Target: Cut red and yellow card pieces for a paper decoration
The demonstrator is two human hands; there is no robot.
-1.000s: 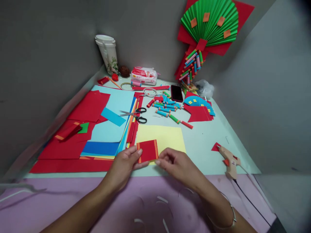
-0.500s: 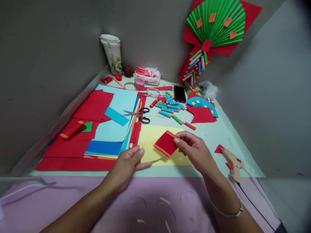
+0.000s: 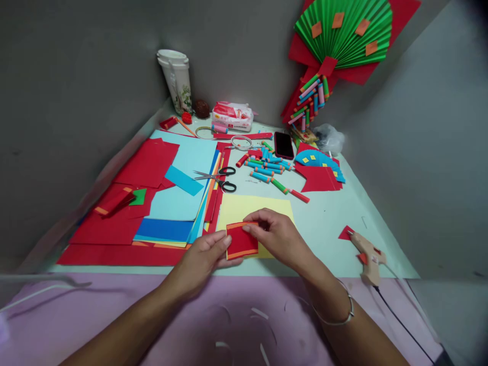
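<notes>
A small red paper piece with orange strips along two edges [image 3: 242,241] is held up between my hands. My left hand [image 3: 208,254] pinches its left edge, thumb on top and fingers underneath. At the upper right corner my right hand [image 3: 276,234] grips it between thumb and fingers. Beneath lies a yellow paper sheet [image 3: 274,204], partly covered by the hands. Scissors with black handles [image 3: 223,179] rest beyond the left hand, blades pointing left. Several rolled paper tubes [image 3: 267,168], mostly blue with orange ends, lie scattered farther back.
Stacked red and blue papers [image 3: 125,256] fill the left side. A glue gun [image 3: 369,256] with a cord lies at the right. At the back stand a white cup [image 3: 175,81], a tissue pack [image 3: 232,117] and a phone [image 3: 284,146]. A green paper fan [image 3: 345,35] hangs on the wall.
My right hand has moved left with the red paper piece, which is turned from a diamond to a nearly level position. My left hand now grips its left edge too.
</notes>
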